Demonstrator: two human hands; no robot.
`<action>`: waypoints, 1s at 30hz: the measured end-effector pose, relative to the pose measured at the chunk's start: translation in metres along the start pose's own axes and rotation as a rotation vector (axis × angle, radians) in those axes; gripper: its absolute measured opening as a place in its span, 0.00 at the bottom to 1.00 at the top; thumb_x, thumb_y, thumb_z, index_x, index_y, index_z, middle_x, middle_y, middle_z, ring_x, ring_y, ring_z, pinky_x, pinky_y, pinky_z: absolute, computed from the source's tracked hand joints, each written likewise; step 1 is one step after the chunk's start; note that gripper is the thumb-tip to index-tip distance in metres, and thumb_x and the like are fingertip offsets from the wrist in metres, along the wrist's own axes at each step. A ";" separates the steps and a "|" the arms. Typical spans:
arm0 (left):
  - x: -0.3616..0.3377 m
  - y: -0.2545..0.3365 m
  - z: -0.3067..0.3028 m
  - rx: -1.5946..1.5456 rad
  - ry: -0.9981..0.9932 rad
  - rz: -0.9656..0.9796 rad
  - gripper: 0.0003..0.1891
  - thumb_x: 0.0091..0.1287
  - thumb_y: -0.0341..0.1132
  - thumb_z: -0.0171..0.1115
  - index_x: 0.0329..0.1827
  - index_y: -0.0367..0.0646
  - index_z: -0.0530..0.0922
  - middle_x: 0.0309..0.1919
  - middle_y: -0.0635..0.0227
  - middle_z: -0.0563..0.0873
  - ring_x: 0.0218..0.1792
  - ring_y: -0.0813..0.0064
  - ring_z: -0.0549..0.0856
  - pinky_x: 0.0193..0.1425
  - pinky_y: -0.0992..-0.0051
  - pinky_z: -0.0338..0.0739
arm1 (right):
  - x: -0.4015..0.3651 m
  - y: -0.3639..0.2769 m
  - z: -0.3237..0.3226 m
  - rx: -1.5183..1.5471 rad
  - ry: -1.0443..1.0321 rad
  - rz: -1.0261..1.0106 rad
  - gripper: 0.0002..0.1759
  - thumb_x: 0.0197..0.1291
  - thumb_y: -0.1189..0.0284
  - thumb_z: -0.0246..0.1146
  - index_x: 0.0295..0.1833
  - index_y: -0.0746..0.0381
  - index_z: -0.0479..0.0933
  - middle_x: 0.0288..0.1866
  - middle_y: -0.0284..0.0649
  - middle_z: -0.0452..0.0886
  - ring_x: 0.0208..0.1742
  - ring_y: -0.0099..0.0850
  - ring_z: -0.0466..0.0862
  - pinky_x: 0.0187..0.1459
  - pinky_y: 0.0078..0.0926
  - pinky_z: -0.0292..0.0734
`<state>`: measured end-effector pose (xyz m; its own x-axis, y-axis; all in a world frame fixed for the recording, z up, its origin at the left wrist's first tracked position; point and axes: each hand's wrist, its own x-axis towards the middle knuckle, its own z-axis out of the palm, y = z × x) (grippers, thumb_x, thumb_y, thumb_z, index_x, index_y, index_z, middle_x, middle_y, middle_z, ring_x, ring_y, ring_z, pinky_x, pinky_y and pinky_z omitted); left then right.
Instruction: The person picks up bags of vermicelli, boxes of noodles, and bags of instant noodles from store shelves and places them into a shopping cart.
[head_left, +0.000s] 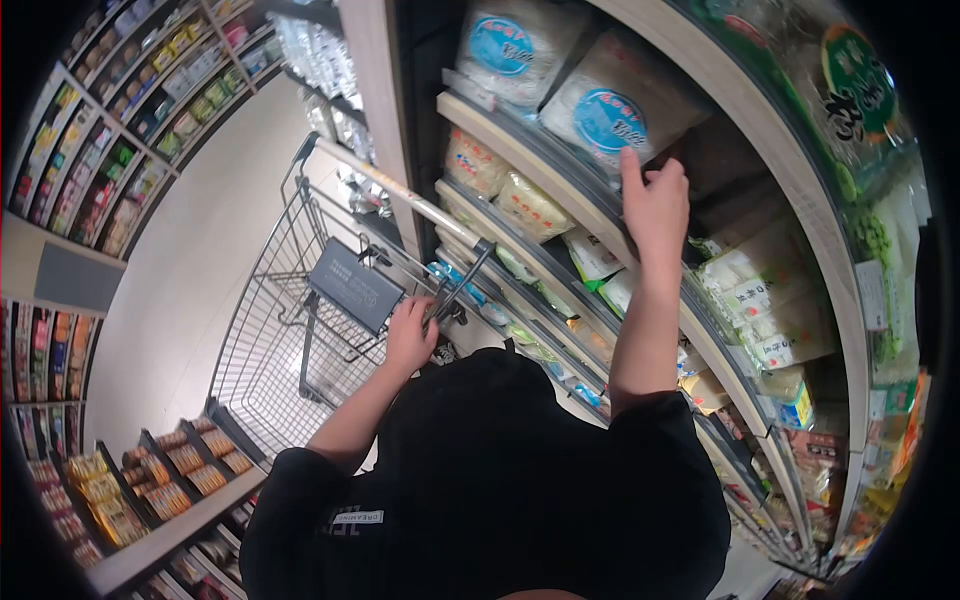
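A clear plastic bag point(625, 105) of pale, noodle-like contents, with a round blue label, lies on an upper shelf on the right. My right hand point(658, 205) is at its near edge, thumb on top and the other fingers curled by the bag's corner, their tips partly hidden. A similar bag point(515, 50) sits just left of it. Lower and to the left, my left hand point(410, 335) is closed round a dark bar beside the handle of the shopping cart point(262, 335). A grey panel point(357, 285) with printing is fixed beside that hand.
Slanted shelf edges point(540, 145) run close along my right side, with packets point(765, 300) on lower tiers. A wooden upright point(375, 110) stands past the cart handle. Pale floor point(180, 250) stretches left, towards stocked shelves point(110, 110). A snack display point(165, 475) stands at lower left.
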<state>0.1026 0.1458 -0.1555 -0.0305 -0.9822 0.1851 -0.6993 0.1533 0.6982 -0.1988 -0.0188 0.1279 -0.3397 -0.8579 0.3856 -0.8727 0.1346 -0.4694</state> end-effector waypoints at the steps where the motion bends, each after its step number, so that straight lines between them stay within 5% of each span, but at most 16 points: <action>1: -0.030 -0.014 0.004 0.029 -0.023 -0.082 0.24 0.66 0.30 0.65 0.66 0.39 0.76 0.55 0.52 0.83 0.58 0.47 0.81 0.64 0.54 0.76 | -0.003 -0.002 -0.003 0.007 0.000 0.006 0.39 0.69 0.41 0.63 0.55 0.73 0.76 0.54 0.60 0.84 0.58 0.56 0.84 0.60 0.48 0.77; 3: -0.079 -0.034 0.013 0.078 -0.057 -0.261 0.27 0.67 0.31 0.65 0.70 0.37 0.72 0.56 0.50 0.82 0.59 0.48 0.81 0.65 0.55 0.76 | -0.013 0.000 -0.001 0.058 0.170 -0.089 0.35 0.69 0.50 0.68 0.60 0.73 0.72 0.56 0.57 0.80 0.59 0.53 0.82 0.60 0.45 0.77; 5: -0.111 -0.040 0.019 0.175 -0.030 -0.237 0.30 0.70 0.38 0.65 0.73 0.35 0.70 0.54 0.48 0.83 0.58 0.49 0.82 0.63 0.57 0.78 | -0.034 -0.007 0.008 0.378 0.477 -0.280 0.25 0.68 0.67 0.70 0.63 0.70 0.72 0.53 0.48 0.80 0.50 0.37 0.80 0.52 0.33 0.76; 7: -0.111 -0.033 0.016 0.319 0.095 -0.176 0.29 0.72 0.42 0.63 0.72 0.37 0.71 0.53 0.49 0.84 0.56 0.49 0.84 0.60 0.57 0.79 | -0.064 0.005 0.029 0.686 0.368 -0.289 0.21 0.69 0.71 0.68 0.62 0.68 0.74 0.52 0.44 0.80 0.48 0.33 0.79 0.50 0.32 0.75; 9: -0.104 -0.030 0.019 0.310 -0.013 -0.354 0.26 0.75 0.44 0.60 0.71 0.39 0.73 0.51 0.51 0.86 0.54 0.51 0.85 0.58 0.56 0.79 | -0.100 0.005 0.056 0.637 0.012 -0.343 0.18 0.68 0.73 0.67 0.60 0.67 0.75 0.51 0.44 0.81 0.49 0.37 0.81 0.53 0.34 0.76; 11: -0.115 -0.028 0.024 0.273 -0.070 -0.444 0.23 0.77 0.45 0.57 0.69 0.40 0.75 0.49 0.54 0.87 0.51 0.53 0.86 0.55 0.56 0.79 | -0.121 -0.006 0.094 0.394 -0.306 -0.516 0.19 0.68 0.71 0.67 0.60 0.67 0.76 0.56 0.50 0.80 0.57 0.45 0.81 0.61 0.42 0.75; 13: -0.118 -0.032 0.023 0.241 -0.051 -0.427 0.21 0.79 0.44 0.55 0.67 0.41 0.77 0.47 0.56 0.87 0.49 0.54 0.87 0.53 0.55 0.80 | -0.140 0.009 0.151 0.266 -0.356 -0.710 0.26 0.68 0.67 0.67 0.68 0.66 0.73 0.64 0.54 0.77 0.68 0.53 0.76 0.69 0.51 0.70; 15: -0.129 -0.032 0.029 0.255 -0.040 -0.421 0.17 0.78 0.43 0.55 0.61 0.43 0.79 0.42 0.56 0.88 0.44 0.52 0.88 0.48 0.52 0.82 | -0.165 0.026 0.186 0.122 -0.411 -0.620 0.34 0.71 0.61 0.64 0.76 0.65 0.66 0.70 0.55 0.74 0.74 0.54 0.71 0.73 0.54 0.66; 17: -0.144 -0.027 0.036 0.239 -0.045 -0.420 0.16 0.78 0.44 0.55 0.59 0.45 0.79 0.39 0.55 0.89 0.42 0.50 0.89 0.46 0.49 0.82 | -0.182 0.043 0.205 0.060 -0.375 -0.667 0.39 0.70 0.57 0.63 0.80 0.64 0.61 0.71 0.54 0.75 0.71 0.53 0.74 0.70 0.55 0.69; 25: -0.206 0.023 0.047 0.175 -0.256 -0.498 0.18 0.79 0.49 0.54 0.44 0.45 0.84 0.38 0.50 0.89 0.42 0.42 0.87 0.46 0.47 0.81 | -0.238 0.105 0.123 -0.063 -0.474 -0.672 0.40 0.65 0.57 0.66 0.78 0.64 0.64 0.63 0.46 0.79 0.61 0.43 0.80 0.57 0.46 0.77; 27: -0.233 0.007 0.079 0.108 -0.096 -0.274 0.18 0.80 0.48 0.54 0.45 0.43 0.83 0.39 0.50 0.88 0.42 0.42 0.86 0.47 0.48 0.79 | -0.247 0.122 0.107 -0.059 -0.475 -0.651 0.40 0.65 0.58 0.66 0.78 0.63 0.64 0.64 0.46 0.78 0.62 0.42 0.80 0.57 0.45 0.77; 30: -0.256 0.047 0.098 0.312 -0.091 -0.296 0.13 0.79 0.45 0.55 0.52 0.45 0.80 0.45 0.57 0.85 0.50 0.49 0.84 0.53 0.49 0.76 | -0.261 0.153 0.089 -0.014 -0.417 -0.666 0.41 0.64 0.57 0.67 0.77 0.63 0.65 0.67 0.45 0.76 0.65 0.41 0.77 0.60 0.45 0.74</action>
<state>0.0075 0.3941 -0.2378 0.1510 -0.9865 -0.0632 -0.8691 -0.1630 0.4670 -0.2129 0.1814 -0.1148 0.4134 -0.8753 0.2510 -0.8518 -0.4692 -0.2330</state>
